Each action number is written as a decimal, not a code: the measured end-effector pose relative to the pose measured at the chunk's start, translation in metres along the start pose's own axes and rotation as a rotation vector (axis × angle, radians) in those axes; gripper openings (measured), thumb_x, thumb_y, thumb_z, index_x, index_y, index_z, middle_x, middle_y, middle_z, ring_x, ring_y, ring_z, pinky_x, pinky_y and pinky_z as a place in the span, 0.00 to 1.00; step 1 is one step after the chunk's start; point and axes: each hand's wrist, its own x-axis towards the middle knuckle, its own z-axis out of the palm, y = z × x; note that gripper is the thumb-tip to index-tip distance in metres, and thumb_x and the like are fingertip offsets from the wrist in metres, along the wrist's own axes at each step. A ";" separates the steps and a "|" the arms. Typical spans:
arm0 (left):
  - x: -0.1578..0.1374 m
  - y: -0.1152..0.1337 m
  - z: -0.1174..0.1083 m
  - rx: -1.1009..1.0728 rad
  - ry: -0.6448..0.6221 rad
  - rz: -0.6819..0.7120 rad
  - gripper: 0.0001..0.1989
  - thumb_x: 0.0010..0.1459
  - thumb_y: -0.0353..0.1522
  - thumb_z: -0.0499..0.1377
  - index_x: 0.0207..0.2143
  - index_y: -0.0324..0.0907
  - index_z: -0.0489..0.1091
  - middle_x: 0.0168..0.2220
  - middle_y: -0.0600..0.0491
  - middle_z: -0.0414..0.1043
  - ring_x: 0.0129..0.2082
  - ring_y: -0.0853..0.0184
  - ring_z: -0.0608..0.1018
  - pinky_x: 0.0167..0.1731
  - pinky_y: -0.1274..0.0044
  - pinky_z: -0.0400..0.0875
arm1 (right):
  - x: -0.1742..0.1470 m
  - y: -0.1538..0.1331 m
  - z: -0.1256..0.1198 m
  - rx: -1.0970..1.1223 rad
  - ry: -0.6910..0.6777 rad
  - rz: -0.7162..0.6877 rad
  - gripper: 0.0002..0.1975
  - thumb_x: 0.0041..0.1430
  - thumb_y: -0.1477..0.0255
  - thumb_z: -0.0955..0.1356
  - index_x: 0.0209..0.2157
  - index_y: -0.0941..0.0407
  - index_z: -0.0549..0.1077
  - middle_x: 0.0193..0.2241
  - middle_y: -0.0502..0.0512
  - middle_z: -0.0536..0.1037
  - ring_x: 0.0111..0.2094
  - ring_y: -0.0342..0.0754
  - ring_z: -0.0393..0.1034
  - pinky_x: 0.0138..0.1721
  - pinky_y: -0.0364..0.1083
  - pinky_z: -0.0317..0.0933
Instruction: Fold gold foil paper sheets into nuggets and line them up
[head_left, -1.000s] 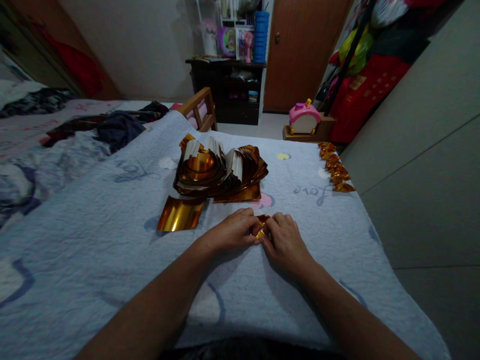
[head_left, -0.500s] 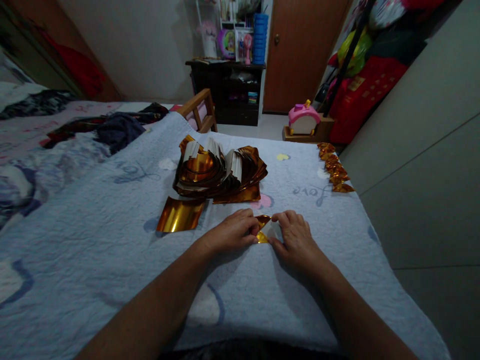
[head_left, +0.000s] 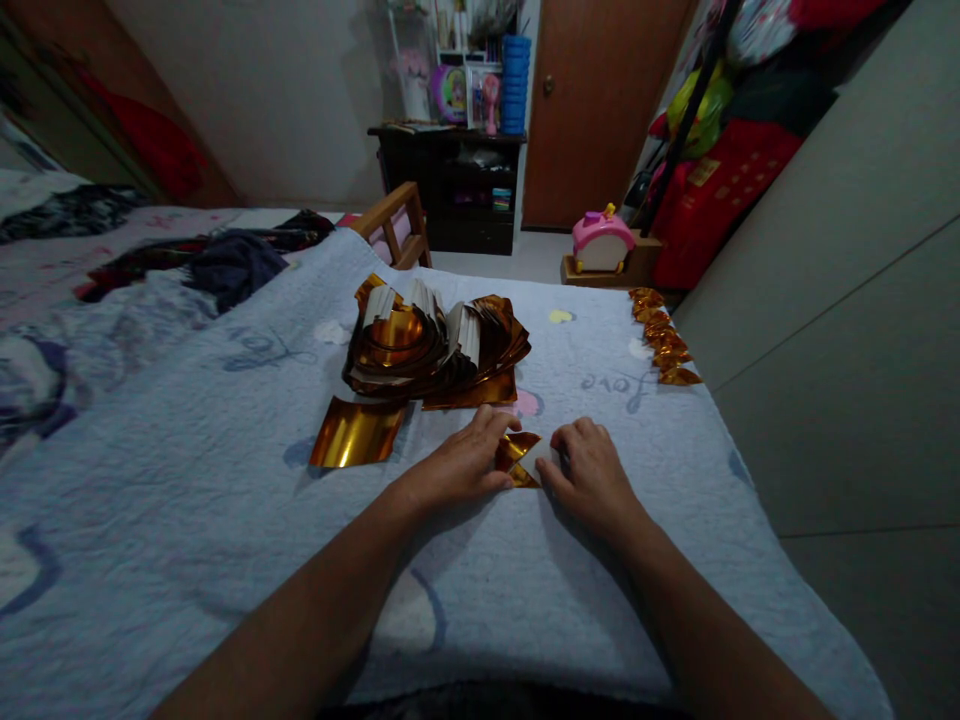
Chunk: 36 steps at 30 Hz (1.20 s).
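Note:
My left hand point(head_left: 474, 455) rests on a small folded piece of gold foil paper point(head_left: 517, 470), its thumb at the near edge and its fingers over the far edge. The paper's right side shows two pointed corners with a pale gap between them. Just right of these points is my right hand point(head_left: 589, 465), fingers curved and thumb apart from the index finger, holding nothing I can see. A loose gold foil sheet point(head_left: 358, 433) lies to the left. Beyond the hands sits a thick stack of curled gold foil sheets point(head_left: 397, 345) with pale backs.
A blue patterned quilt point(head_left: 247, 530) covers the bed beneath everything. Along its right edge lies a row of folded gold foil pieces point(head_left: 664, 340). Dark clothes point(head_left: 236, 265) are heaped at the left. A pink toy point(head_left: 602, 240) and a dark shelf point(head_left: 450, 190) stand past the bed.
My right hand has drawn slightly away from the paper's points. The fingers of my left hand have lifted and spread, so more of the folded gold paper shows. The view has shifted slightly.

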 end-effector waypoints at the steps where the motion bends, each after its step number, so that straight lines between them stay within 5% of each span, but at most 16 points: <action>1: 0.000 0.000 -0.001 0.003 -0.007 0.005 0.30 0.53 0.27 0.64 0.55 0.48 0.57 0.59 0.47 0.57 0.59 0.58 0.67 0.57 0.66 0.65 | 0.000 0.000 0.000 -0.015 -0.003 0.003 0.05 0.60 0.68 0.67 0.34 0.56 0.70 0.35 0.59 0.70 0.40 0.56 0.63 0.43 0.53 0.57; 13: 0.004 -0.007 -0.001 0.066 -0.043 0.167 0.15 0.57 0.26 0.62 0.46 0.45 0.67 0.49 0.51 0.66 0.52 0.62 0.69 0.51 0.72 0.66 | 0.001 -0.002 -0.001 0.137 -0.009 0.103 0.03 0.59 0.72 0.64 0.35 0.55 0.67 0.28 0.54 0.74 0.31 0.51 0.66 0.34 0.47 0.55; 25: 0.007 -0.006 0.012 0.154 0.046 0.198 0.16 0.58 0.30 0.65 0.48 0.44 0.70 0.48 0.49 0.67 0.49 0.59 0.69 0.52 0.67 0.66 | 0.008 -0.013 -0.007 0.040 -0.093 0.257 0.10 0.57 0.76 0.65 0.42 0.58 0.70 0.25 0.53 0.74 0.29 0.50 0.67 0.33 0.46 0.51; 36: 0.010 0.002 0.016 0.127 -0.032 0.184 0.25 0.60 0.26 0.61 0.60 0.43 0.65 0.50 0.47 0.67 0.51 0.60 0.70 0.55 0.67 0.67 | 0.004 -0.009 -0.009 0.350 -0.073 0.234 0.11 0.53 0.73 0.67 0.40 0.56 0.68 0.27 0.50 0.74 0.28 0.47 0.67 0.31 0.44 0.56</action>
